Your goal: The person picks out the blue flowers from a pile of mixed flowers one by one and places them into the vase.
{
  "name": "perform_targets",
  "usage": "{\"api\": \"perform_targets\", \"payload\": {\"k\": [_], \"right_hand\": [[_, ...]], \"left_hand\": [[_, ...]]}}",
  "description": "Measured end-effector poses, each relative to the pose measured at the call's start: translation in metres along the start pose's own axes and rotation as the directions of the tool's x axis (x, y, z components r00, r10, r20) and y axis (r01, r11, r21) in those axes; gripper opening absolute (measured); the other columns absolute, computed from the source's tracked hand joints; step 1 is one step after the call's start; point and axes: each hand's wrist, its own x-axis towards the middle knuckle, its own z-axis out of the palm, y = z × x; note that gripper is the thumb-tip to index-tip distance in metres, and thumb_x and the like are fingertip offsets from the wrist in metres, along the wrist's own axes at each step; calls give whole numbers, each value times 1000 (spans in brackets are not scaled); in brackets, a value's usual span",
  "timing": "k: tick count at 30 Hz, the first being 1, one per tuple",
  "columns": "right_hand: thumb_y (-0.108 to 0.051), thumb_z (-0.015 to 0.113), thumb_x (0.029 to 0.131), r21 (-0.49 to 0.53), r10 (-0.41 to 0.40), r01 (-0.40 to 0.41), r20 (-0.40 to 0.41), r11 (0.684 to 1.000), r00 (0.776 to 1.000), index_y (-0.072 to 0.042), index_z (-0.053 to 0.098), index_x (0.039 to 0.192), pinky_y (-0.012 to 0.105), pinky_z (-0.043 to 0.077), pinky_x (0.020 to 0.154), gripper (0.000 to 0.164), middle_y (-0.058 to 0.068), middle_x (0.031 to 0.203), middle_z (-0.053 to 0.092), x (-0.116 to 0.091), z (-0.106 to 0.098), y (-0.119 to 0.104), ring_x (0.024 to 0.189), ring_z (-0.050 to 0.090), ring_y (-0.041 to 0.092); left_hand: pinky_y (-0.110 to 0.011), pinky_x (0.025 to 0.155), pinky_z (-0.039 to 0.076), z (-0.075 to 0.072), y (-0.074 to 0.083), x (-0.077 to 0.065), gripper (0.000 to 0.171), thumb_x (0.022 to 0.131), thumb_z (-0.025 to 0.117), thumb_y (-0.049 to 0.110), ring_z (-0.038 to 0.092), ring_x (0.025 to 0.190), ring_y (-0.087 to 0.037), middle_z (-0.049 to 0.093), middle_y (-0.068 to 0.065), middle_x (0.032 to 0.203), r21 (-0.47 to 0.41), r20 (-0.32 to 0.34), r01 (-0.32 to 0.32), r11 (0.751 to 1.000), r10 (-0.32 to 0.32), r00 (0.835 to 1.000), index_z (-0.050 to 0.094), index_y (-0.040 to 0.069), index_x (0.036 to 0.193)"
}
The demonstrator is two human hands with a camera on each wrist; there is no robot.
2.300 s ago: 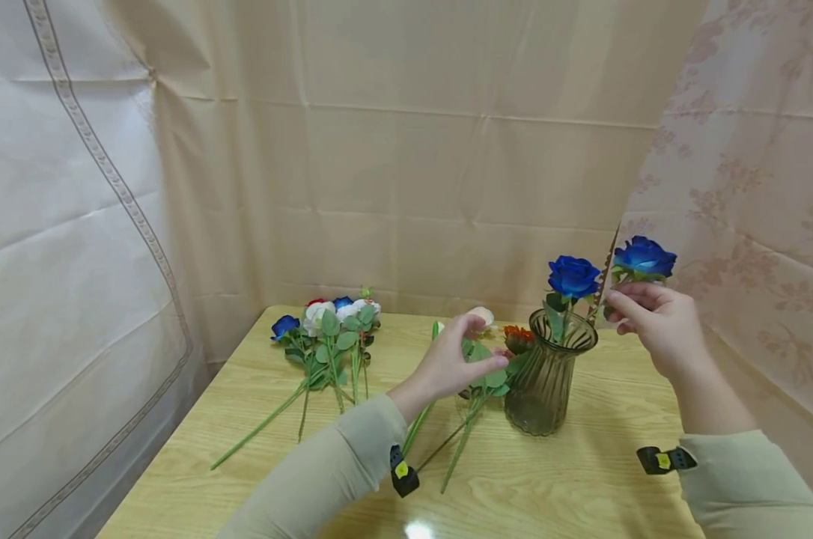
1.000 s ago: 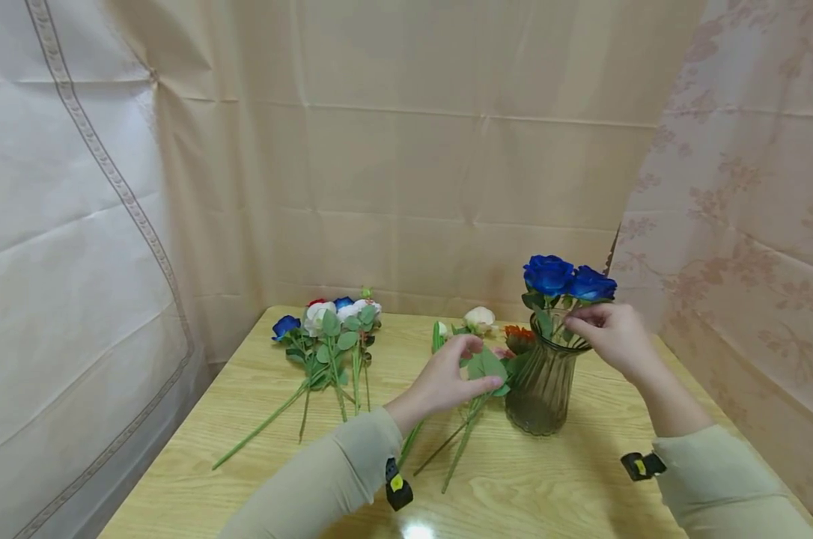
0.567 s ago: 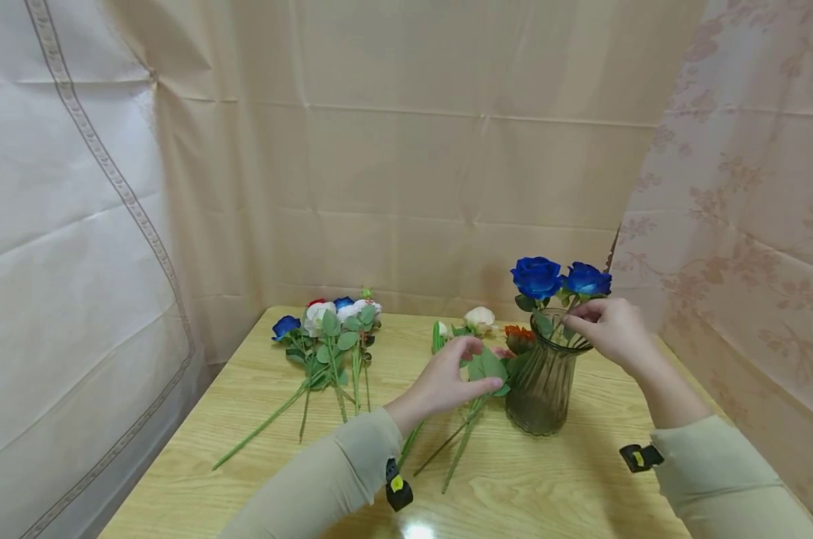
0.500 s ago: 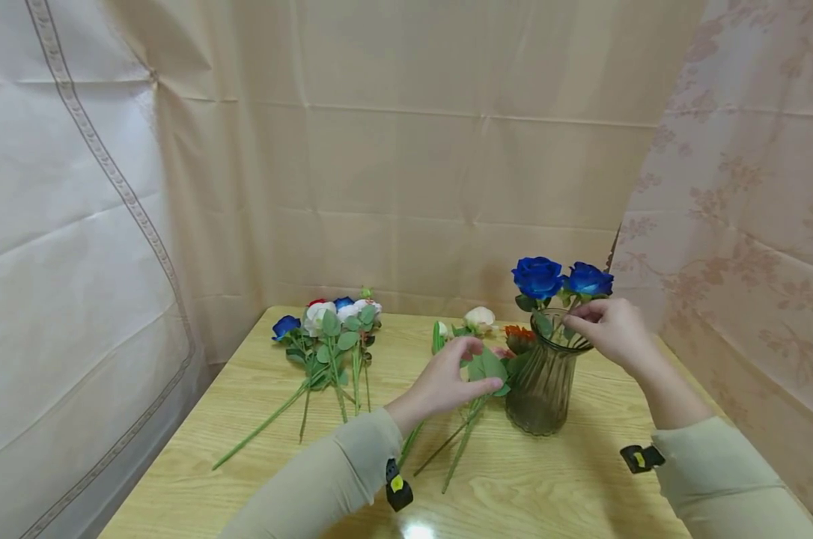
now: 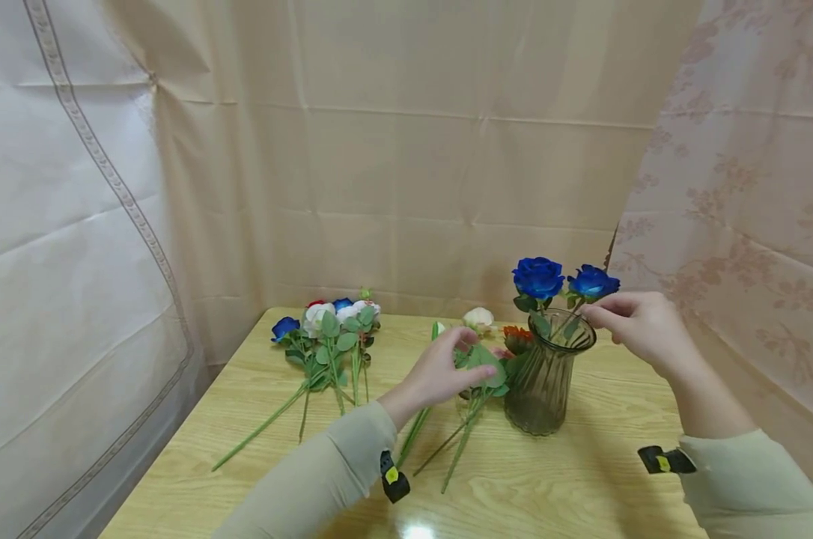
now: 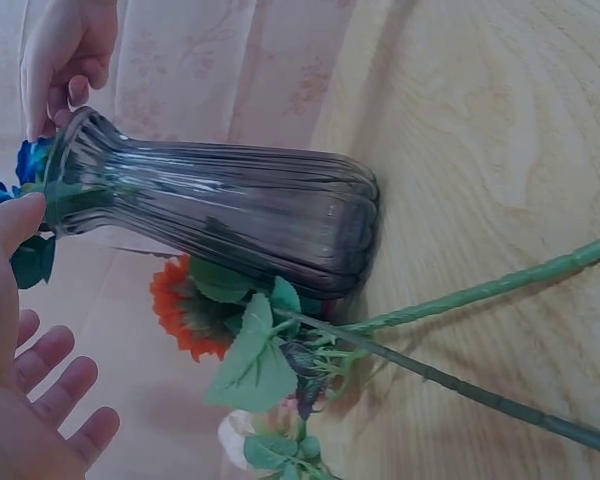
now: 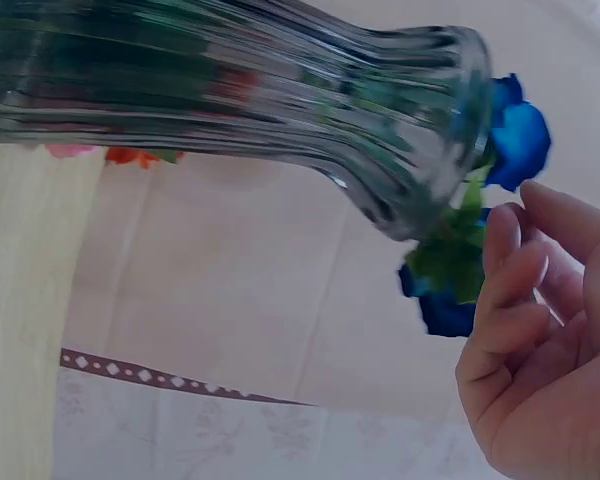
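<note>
Two blue roses, the left one [image 5: 538, 278] and the right one [image 5: 593, 281], stand in a ribbed smoky glass vase [image 5: 540, 389]. At its rim, beside the right rose's stem, my right hand [image 5: 642, 326] has loosely curled fingers, thumb tip near the index finger. In the right wrist view these fingertips [image 7: 502, 225] lie close to the rose's leaves, with no stem visible between them. My left hand [image 5: 440, 368] is left of the vase, thumb and fingers spread apart, overlapping the green leaves [image 5: 482, 365] in the head view. The left wrist view shows its palm holding nothing.
Left of the vase lie an orange flower [image 5: 516, 338], a cream flower [image 5: 478, 319] and loose green stems [image 5: 462, 453]. Farther left on the wooden table [image 5: 198, 494] is a pile with white flowers [image 5: 319, 317] and a blue rose [image 5: 285, 328]. Curtains hang behind and at both sides.
My right hand brought the second blue rose from the right into the vase, then drew back slightly right from its stem. The first rose shifted left. My left hand stayed nearly in place.
</note>
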Motion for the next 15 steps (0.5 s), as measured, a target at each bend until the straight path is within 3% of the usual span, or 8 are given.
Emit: {"api": "perform_targets", "payload": {"k": [4, 15], "right_hand": [[-53, 57, 89, 17, -4, 4, 13, 1000, 1000, -17, 71, 103, 35, 43, 55, 40, 7, 98, 65, -6, -9, -4, 73, 59, 23], [-45, 59, 91, 75, -35, 32, 45, 997, 998, -14, 67, 109, 32, 51, 58, 37, 6, 88, 66, -21, -13, 2, 70, 62, 20]], "left_hand": [[-33, 85, 46, -3, 3, 0, 60, 78, 63, 63, 48, 107, -7, 50, 14, 117, 5, -12, -21, 1000, 21, 1000, 50, 25, 123], [-36, 86, 46, -8, 6, -5, 60, 79, 64, 61, 48, 108, -8, 51, 14, 118, -2, -16, -31, 1000, 31, 999, 50, 25, 124]]}}
